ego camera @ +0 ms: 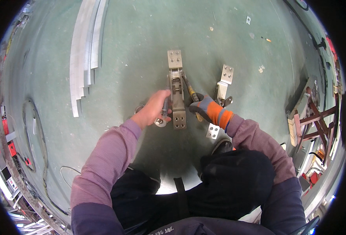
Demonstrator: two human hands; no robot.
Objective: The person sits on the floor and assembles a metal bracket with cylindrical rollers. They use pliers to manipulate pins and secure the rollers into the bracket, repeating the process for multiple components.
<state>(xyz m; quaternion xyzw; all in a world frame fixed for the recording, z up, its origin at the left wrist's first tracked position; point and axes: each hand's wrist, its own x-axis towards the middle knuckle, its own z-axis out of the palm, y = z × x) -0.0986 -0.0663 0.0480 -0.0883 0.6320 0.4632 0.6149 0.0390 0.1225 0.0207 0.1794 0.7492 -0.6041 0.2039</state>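
Observation:
A long steel hinge-like bracket assembly (178, 98) lies on the green floor, with a drilled plate at each end and a roller or pin near its upper part. My bare left hand (153, 108) is at its left side, fingers around a grey rod-like tool (165, 107). Round metal pieces (160, 122) lie under and beside that hand. My right hand (207, 108), in an orange and grey glove, grips a long-handled tool (193, 93) with a yellow section. The tool's dark tip reaches the assembly's upper right side; whether it touches is unclear.
A second drilled bracket (226, 77) lies to the right, partly behind my gloved hand. Long metal profiles (83, 58) lie at the upper left. A cable (45, 158) runs along the left floor. A brown metal frame (318, 120) stands at the right. Small scraps (261, 69) dot the floor.

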